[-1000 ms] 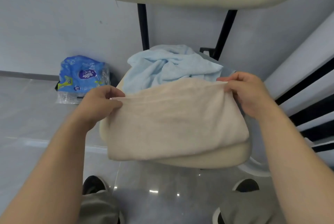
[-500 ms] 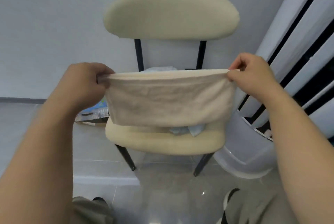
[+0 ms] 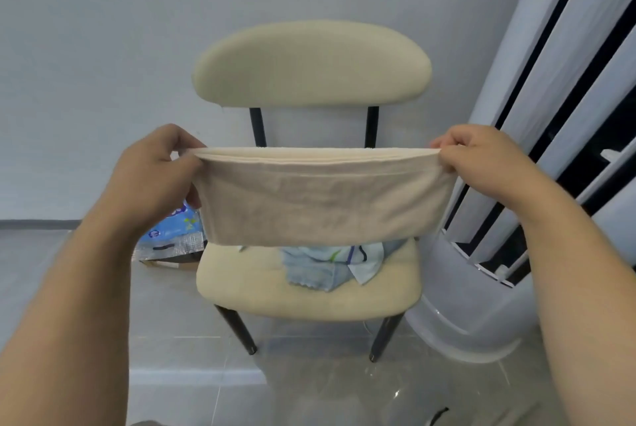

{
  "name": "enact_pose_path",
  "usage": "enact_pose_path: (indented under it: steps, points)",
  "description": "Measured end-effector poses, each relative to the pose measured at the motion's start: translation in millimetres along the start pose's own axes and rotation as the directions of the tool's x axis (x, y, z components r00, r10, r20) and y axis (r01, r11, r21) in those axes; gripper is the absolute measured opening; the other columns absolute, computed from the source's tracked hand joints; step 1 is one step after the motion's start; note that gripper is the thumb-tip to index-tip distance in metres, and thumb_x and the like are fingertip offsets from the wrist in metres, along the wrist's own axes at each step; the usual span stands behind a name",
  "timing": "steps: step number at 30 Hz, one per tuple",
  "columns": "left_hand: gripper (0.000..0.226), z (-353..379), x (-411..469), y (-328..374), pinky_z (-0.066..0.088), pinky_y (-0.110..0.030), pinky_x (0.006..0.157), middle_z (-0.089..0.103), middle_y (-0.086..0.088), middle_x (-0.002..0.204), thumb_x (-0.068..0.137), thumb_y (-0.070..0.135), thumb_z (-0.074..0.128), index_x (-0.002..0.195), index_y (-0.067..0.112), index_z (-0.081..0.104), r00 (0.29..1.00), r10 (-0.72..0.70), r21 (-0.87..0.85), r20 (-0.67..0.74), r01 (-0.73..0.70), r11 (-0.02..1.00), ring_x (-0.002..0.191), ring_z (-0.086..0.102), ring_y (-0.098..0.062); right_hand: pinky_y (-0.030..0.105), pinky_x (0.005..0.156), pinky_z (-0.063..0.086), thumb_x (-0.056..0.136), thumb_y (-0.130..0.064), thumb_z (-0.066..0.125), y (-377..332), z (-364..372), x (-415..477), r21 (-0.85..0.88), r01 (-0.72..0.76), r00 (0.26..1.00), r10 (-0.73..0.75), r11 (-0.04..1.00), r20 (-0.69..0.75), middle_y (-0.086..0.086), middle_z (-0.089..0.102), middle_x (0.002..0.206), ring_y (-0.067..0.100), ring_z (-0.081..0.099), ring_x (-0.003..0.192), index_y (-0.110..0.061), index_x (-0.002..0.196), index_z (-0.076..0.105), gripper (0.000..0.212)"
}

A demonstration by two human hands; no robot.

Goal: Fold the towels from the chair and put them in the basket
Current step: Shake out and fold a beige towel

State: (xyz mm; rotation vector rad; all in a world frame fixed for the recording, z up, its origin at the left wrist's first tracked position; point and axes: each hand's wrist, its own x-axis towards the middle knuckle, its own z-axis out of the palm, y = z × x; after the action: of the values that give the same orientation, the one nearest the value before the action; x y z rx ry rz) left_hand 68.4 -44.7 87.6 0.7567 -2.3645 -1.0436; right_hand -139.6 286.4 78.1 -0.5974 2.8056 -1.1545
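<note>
Left hand (image 3: 155, 174): pinches beige towel (image 3: 320, 198) corner
Right hand (image 3: 481, 160): pinches opposite corner; towel taut above chair (image 3: 309, 291)
Seat: blue towels (image 3: 330, 264)

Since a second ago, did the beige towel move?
Yes. The beige towel rose: it lay on the chair seat, now the left hand and right hand hold it above.

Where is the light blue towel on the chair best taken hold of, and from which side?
Probably the front corner of the light blue towel, lying flat on the chair seat: grip it from above and in front. The rest is hidden behind the beige towel that the left hand and the right hand hold up.
</note>
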Motion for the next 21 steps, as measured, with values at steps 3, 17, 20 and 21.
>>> enact_pose_path:
  steps: [3, 17, 20, 21]
  points:
    - [0.019, -0.8, 2.0, 0.4, 0.043, -0.034, 0.052, 0.067, -0.019, 0.072, 0.087, 0.007, 0.044, 0.095, 0.01, 0.06, 0.997, -0.074, -0.119, 0.009, 0.075, 0.99, 0.051, 0.066, -0.029, 0.028, 0.053, 0.032, 0.077, -0.018, 0.052, -3.6, -1.1, -1.8, 0.125, -0.05, 0.998, 0.046, 0.991, 0.035, -0.017, 0.049, 0.049, 0.019, 0.04, 0.053, -0.02, 0.062, 0.052, 0.015]
    - [0.052, 12.5, 18.2, -9.2, 0.064, -0.038, 0.069, 0.07, -0.02, 0.091, 0.098, 0.05, 0.059, 0.093, -0.001, 0.064, 0.917, -0.39, -0.519, 0.09, 0.377, 0.767, 0.075, 0.076, -0.034, 0.048, 0.08, 0.064, 0.093, 0.0, 0.049, -11.0, 17.8, -10.0, 0.443, -0.259, 0.962, 0.185, 0.859, 0.203, 0.02, 0.063, 0.092, 0.04, 0.076, 0.079, -0.009, 0.088, 0.053, 0.01]
    - [0.011, 18.6, 24.8, -9.8, 0.061, -0.03, 0.067, 0.069, -0.01, 0.089, 0.091, 0.02, 0.074, 0.087, 0.012, 0.067, 0.958, -0.248, -0.519, -0.143, 0.141, 0.843, 0.077, 0.071, -0.022, 0.047, 0.083, 0.062, 0.094, -0.016, 0.056, -9.3, 21.5, -4.0, 0.617, -0.102, 0.994, 0.107, 0.781, 0.029, 0.017, 0.063, 0.094, 0.036, 0.074, 0.091, -0.005, 0.085, 0.06, 0.015]
    - [0.01, 18.9, 25.2, -10.4, 0.06, -0.03, 0.069, 0.072, -0.006, 0.091, 0.086, 0.012, 0.076, 0.088, 0.018, 0.068, 0.965, -0.195, -0.526, -0.175, 0.076, 0.847, 0.08, 0.07, -0.021, 0.046, 0.083, 0.061, 0.094, -0.032, 0.059, -7.2, 23.1, -1.2, 0.64, -0.054, 0.994, 0.101, 0.767, -0.038, 0.013, 0.067, 0.092, 0.032, 0.072, 0.092, -0.007, 0.083, 0.064, 0.028]
